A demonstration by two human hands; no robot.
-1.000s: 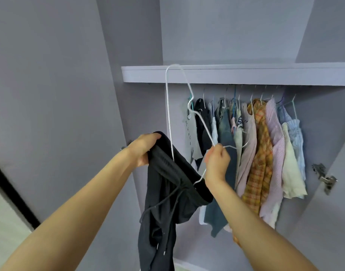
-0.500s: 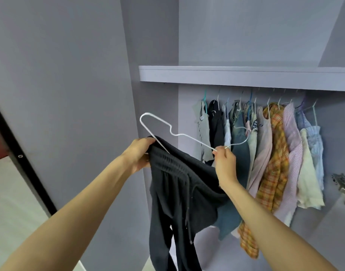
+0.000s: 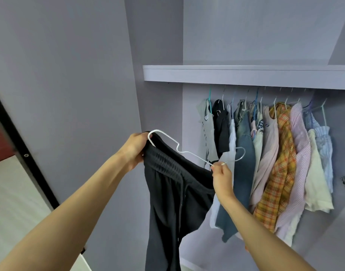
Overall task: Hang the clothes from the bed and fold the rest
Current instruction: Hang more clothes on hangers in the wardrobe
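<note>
Between both hands (image 3: 135,148), black trousers (image 3: 173,194)

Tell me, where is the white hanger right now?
The white hanger is at the centre of the head view, held over the black trousers between the left hand and right hand.

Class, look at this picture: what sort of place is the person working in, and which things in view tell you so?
Most likely a bedroom's built-in wardrobe. A row of hung clothes fills the space under a shelf, and the person's hands work black trousers onto a white wire hanger, ready to hang.
</note>
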